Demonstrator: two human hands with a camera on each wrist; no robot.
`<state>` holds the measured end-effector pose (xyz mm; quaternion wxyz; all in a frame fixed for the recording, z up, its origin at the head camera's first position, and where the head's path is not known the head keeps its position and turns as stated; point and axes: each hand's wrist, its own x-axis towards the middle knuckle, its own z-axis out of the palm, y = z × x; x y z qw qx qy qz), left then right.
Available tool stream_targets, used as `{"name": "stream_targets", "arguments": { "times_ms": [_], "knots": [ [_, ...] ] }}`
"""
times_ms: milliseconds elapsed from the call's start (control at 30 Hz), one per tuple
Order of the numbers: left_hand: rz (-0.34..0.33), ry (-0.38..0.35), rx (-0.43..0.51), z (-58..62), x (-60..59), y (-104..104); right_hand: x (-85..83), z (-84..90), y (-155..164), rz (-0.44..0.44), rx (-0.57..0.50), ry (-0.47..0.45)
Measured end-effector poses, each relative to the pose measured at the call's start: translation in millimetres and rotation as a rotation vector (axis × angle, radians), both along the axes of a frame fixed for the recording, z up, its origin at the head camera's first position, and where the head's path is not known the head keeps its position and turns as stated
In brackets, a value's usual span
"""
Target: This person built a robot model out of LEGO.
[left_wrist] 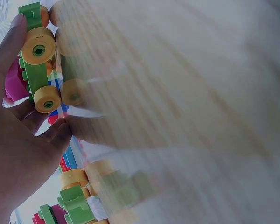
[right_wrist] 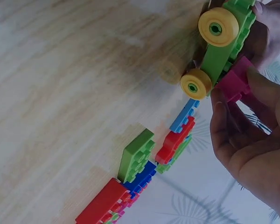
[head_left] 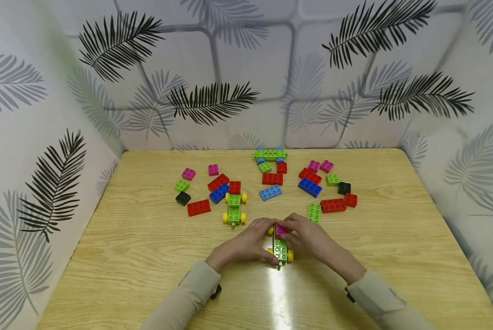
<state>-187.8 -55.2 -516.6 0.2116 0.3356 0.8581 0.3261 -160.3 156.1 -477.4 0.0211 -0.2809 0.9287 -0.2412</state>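
Around the middle of the counter (head_left: 147, 275), work is shared by two hands: the left hand (head_left: 248, 243) is curled along one side of a green wheeled base (head_left: 280, 250), thumb at the near end and fingers at the far end, and by the right hand (head_left: 312, 236) a pink brick (head_left: 282, 230) is pinched narrowly over the base's far end. The base is best kept level and braced against the counter, since its yellow wheels (head_left: 290, 255) could let it roll if the left grip were slackened. In the right wrist view the brick looks tilted against the base; whether it is seated cannot be told. Its edges should be squared to the base first, and only then should pressure be applied straight down, with fingertips kept clear of the joint. Last, the small studs should be lined up, so that none is left half caught.
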Motion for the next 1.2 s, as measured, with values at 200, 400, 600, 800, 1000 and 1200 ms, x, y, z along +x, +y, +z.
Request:
{"name": "stream_targets", "arguments": {
  "times_ms": [200,400,600,800,1000,1200],
  "knots": [
    [0.002,0.008,0.004,-0.7,0.4,-1.3,-4.7,6.5,-1.2,0.001,0.048,-0.035],
    [-0.001,0.012,0.002,-1.3,0.2,-0.7,-6.1,8.5,-1.7,0.0,0.046,-0.02],
    [0.013,-0.018,-0.007,0.5,0.1,-0.9,-6.2,7.3,-3.6,-0.024,0.035,-0.011],
    [0.014,-0.02,-0.01,0.9,0.4,-1.4,-9.0,9.1,-10.0,-0.03,0.059,-0.019],
    [0.002,0.003,0.004,-0.7,-0.1,-1.1,-11.8,8.1,-11.4,-0.04,0.078,-0.039],
    [0.0,-0.002,0.003,-0.1,-0.2,0.0,-13.3,8.7,-11.8,-0.053,0.102,-0.067]
  ]
}}
